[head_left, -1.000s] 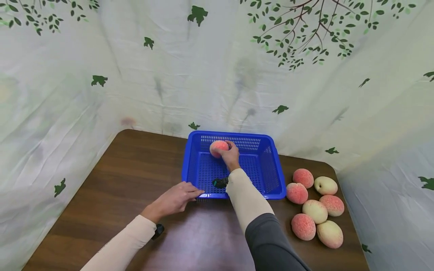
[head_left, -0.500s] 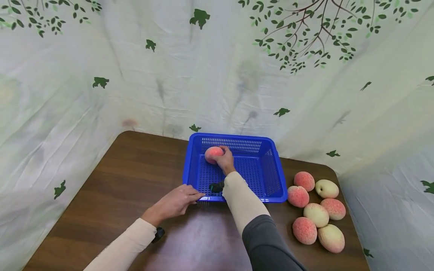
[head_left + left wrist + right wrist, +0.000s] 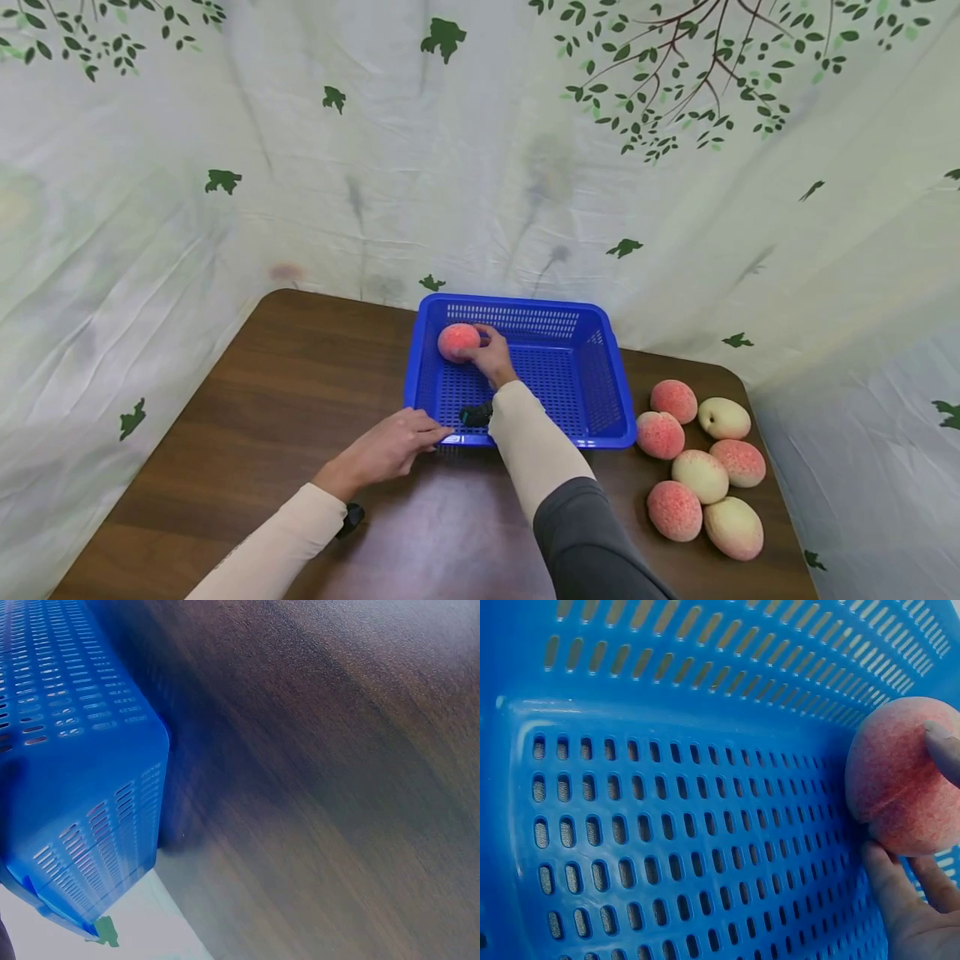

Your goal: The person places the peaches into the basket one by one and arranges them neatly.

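In the head view, my right hand holds a pinkish-red peach inside the blue plastic basket, near its back left corner. Thumb and fingers are bent around the peach in the right wrist view, close to the slotted wall; whether it touches the basket floor is unclear. My left hand grips the basket's rim at the front left corner. That wrist's view shows mostly the basket's outer wall, with the hand almost wholly out of frame.
Several loose peaches, red ones and pale ones, lie on the brown table right of the basket. A pale curtain printed with leaves hangs behind the table and at its sides.
My right hand has carried the peach leftward within the basket, toward the left wall. The left hand stays at the corner. The head view has shifted slightly.
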A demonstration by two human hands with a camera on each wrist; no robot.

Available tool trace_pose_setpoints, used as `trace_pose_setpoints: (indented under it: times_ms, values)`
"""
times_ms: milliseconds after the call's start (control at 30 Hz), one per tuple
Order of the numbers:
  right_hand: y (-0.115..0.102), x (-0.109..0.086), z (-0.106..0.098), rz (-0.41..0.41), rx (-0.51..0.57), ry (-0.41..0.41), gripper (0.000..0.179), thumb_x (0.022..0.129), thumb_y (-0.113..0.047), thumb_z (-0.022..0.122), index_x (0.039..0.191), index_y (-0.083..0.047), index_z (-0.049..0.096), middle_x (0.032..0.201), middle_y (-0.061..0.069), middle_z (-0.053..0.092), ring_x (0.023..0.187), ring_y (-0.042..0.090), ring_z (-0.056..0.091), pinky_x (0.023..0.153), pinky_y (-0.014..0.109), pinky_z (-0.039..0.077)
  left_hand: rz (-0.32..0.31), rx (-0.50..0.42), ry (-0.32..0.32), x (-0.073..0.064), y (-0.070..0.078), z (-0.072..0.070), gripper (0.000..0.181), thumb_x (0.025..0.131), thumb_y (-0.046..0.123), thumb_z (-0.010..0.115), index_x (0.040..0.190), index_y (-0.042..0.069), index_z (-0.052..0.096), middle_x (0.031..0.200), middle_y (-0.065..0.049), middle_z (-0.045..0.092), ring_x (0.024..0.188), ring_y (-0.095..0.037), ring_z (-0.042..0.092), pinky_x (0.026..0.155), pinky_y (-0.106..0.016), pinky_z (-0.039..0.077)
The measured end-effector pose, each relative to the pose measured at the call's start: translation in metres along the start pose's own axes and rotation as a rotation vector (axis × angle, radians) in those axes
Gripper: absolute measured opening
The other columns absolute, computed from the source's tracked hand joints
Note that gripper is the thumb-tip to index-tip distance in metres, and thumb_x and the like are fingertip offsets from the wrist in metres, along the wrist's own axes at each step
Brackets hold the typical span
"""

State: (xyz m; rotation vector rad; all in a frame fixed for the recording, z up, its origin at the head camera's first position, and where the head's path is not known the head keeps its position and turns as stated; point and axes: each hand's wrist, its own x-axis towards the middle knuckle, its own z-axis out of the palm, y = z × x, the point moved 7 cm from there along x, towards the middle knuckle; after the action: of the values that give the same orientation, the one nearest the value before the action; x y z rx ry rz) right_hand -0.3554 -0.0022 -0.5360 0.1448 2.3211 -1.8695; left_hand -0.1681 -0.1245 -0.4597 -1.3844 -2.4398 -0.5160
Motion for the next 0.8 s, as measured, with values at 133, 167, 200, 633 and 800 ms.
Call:
trace_pose_setpoints:
  times_ms: [133, 167, 200, 633, 800]
  values:
    - [0.000, 0.000, 0.003, -0.001, -0.032, -0.005, 0.064, 0.070, -0.008, 0.084, 0.128, -0.003, 0.057, 0.117, 0.022, 0.061, 0.107, 0.033, 0.059, 0.090, 0.042, 0.048, 0.002, 0.005, -0.003, 0.000, 0.000, 0.000, 0.033, 0.079, 0.000, 0.074, 0.111, 0.003, 0.069, 0.096, -0.002, 0.069, 0.085, -0.017, 0.059, 0.077, -0.031, 0.047]
    - [-0.001, 0.000, 0.003, 0.002, -0.039, -0.007, 0.064, 0.070, -0.008, 0.085, 0.128, -0.003, 0.057, 0.118, 0.021, 0.061, 0.107, 0.033, 0.059, 0.090, 0.042, 0.048, 0.004, 0.007, -0.001, 0.000, 0.000, 0.000, 0.033, 0.079, -0.001, 0.074, 0.111, 0.003, 0.069, 0.096, -0.002, 0.069, 0.085, -0.017, 0.059, 0.077, -0.031, 0.047]
    - [-0.001, 0.000, 0.003, 0.002, -0.046, -0.008, 0.064, 0.070, -0.009, 0.084, 0.128, -0.003, 0.057, 0.117, 0.021, 0.061, 0.107, 0.032, 0.059, 0.089, 0.042, 0.048, 0.009, 0.010, 0.004, -0.001, 0.000, 0.000, 0.033, 0.078, -0.001, 0.074, 0.111, 0.003, 0.069, 0.095, -0.002, 0.068, 0.084, -0.017, 0.059, 0.076, -0.031, 0.046]
    - [-0.006, -0.004, -0.022, 0.042, -0.034, -0.095, 0.065, 0.077, -0.009, 0.080, 0.135, -0.007, 0.052, 0.135, 0.022, 0.049, 0.120, 0.035, 0.052, 0.091, 0.040, 0.049, 0.025, -0.006, 0.026, 0.002, 0.002, -0.001, 0.031, 0.078, 0.000, 0.074, 0.108, 0.003, 0.070, 0.095, -0.002, 0.069, 0.084, -0.018, 0.059, 0.076, -0.032, 0.046]
    - [-0.018, -0.011, -0.042, 0.019, -0.034, -0.121, 0.066, 0.080, -0.010, 0.078, 0.139, -0.009, 0.049, 0.141, 0.020, 0.045, 0.127, 0.034, 0.046, 0.094, 0.042, 0.047, 0.013, -0.005, 0.028, 0.001, 0.000, -0.002, 0.031, 0.078, 0.000, 0.074, 0.108, 0.003, 0.070, 0.095, -0.002, 0.069, 0.085, -0.018, 0.060, 0.076, -0.032, 0.047]
